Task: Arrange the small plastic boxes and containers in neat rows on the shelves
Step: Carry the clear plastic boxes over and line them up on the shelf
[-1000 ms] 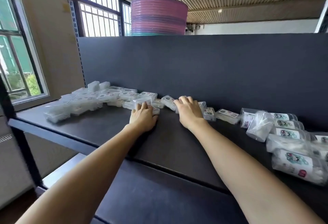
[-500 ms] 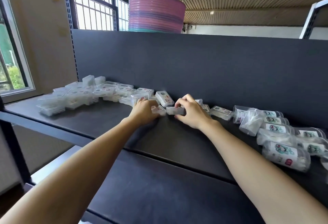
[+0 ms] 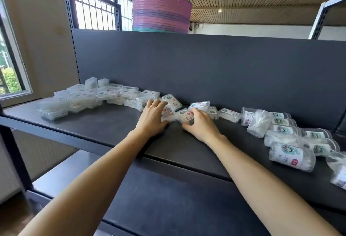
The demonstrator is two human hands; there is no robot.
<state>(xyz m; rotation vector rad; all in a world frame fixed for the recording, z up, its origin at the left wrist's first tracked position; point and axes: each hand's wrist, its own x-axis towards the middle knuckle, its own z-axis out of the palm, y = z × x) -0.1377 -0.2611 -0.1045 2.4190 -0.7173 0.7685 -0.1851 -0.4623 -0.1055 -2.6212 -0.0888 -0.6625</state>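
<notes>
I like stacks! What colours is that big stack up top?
The stack of tubs is mostly pink, with purple bands and teal at the bottom; head view.

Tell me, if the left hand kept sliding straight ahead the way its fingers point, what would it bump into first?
Probably the small clear box just beyond the left hand's fingertips, which already seem to touch it; behind that stands the shelf's dark back panel.

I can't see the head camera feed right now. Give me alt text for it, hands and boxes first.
Both hands reach onto a dark shelf among small clear plastic boxes: the left hand rests on one box, and the right hand grips another box. More boxes cluster to the left, with clear cylindrical containers lying on their sides to the right.
</notes>
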